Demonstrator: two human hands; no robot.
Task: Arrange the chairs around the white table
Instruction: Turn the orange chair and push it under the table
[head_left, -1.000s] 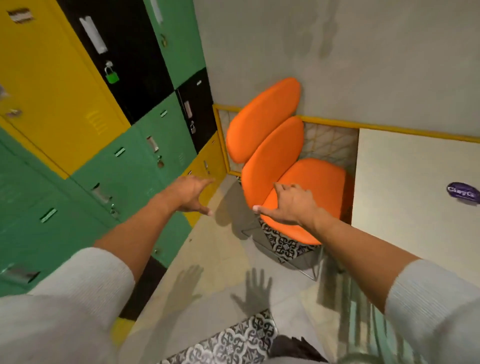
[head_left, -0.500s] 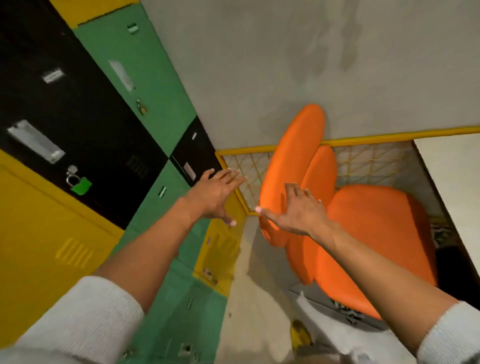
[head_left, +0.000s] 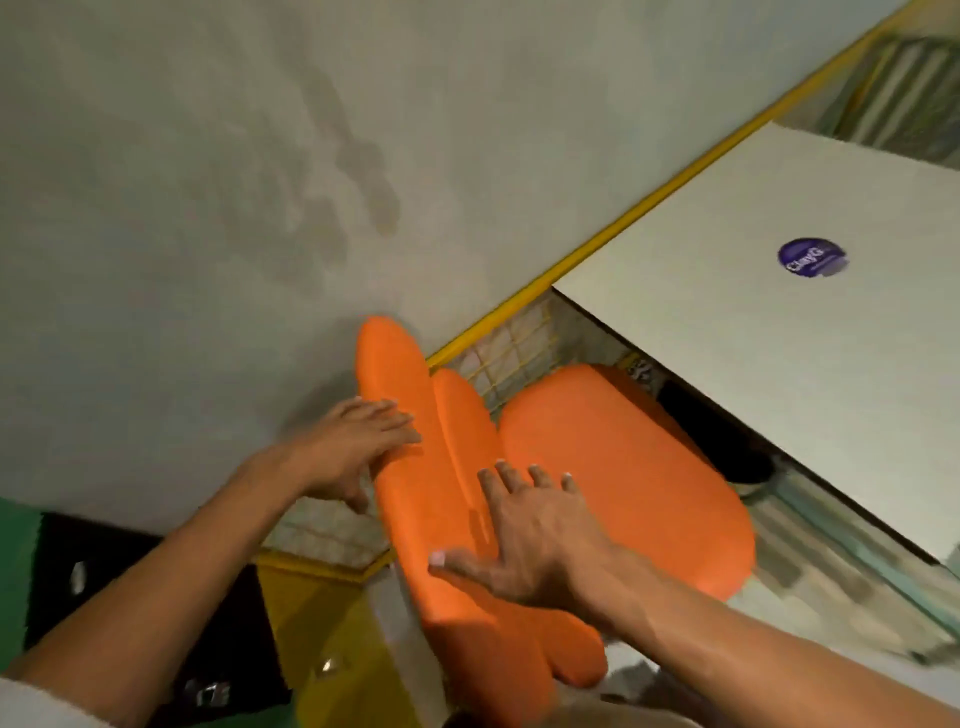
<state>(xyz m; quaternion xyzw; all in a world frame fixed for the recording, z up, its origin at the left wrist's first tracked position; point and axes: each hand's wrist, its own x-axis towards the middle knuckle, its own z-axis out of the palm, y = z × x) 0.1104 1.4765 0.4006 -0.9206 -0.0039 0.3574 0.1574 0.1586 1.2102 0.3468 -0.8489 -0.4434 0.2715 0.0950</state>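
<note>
An orange chair (head_left: 613, 457) with a two-pad backrest stands in the corner, its seat partly under the edge of the white table (head_left: 779, 364). My left hand (head_left: 353, 441) lies flat against the outer side of the tall back pad, fingers spread. My right hand (head_left: 524, 535) hovers over the front of the back pads, fingers apart and thumb out, touching or just above the orange surface. Neither hand has closed around the chair. The chair's legs are hidden.
A grey wall (head_left: 260, 182) rises right behind the chair. A yellow-framed mesh panel (head_left: 519, 348) runs along its base. Black, yellow and green lockers (head_left: 156, 623) stand at the lower left. A purple sticker (head_left: 811, 257) lies on the table.
My view has swung right and closer, bringing the table back in. Both hands moved forward onto the chair's backrest, the left to its outer side, the right to its front.
</note>
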